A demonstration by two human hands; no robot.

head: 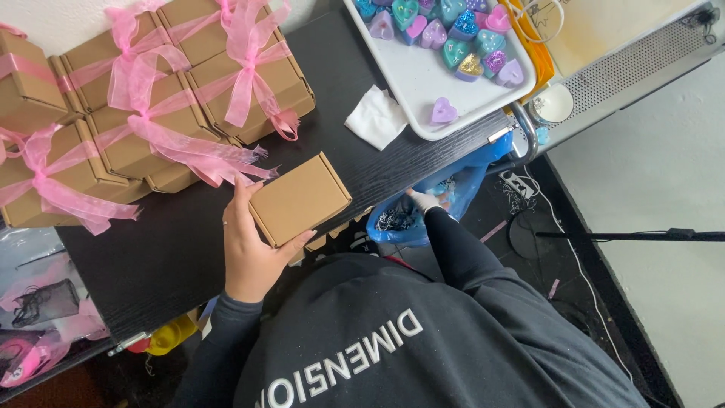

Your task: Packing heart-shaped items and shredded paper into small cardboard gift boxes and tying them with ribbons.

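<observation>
A small plain box [300, 199] of matte brown cardboard, square-edged and unribboned, sits at the near edge of the dark wood-grain bench [174, 249], gripped at its side by the left hand [253, 245]. Beyond that hand lie like boxes tied with sheer pink ribbon [143, 113]. The right hand [424, 201] reaches into a crinkled blue plastic bag [438, 198]; whether it is clenched cannot be told. Past it, a white tray [430, 79] holds glittery heart shapes.

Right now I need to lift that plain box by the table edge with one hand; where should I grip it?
Probably across the plain box by its two short side walls, coming from above. It lies flat and closed on the table, and the left hand already spans it that way from the near side.
</observation>
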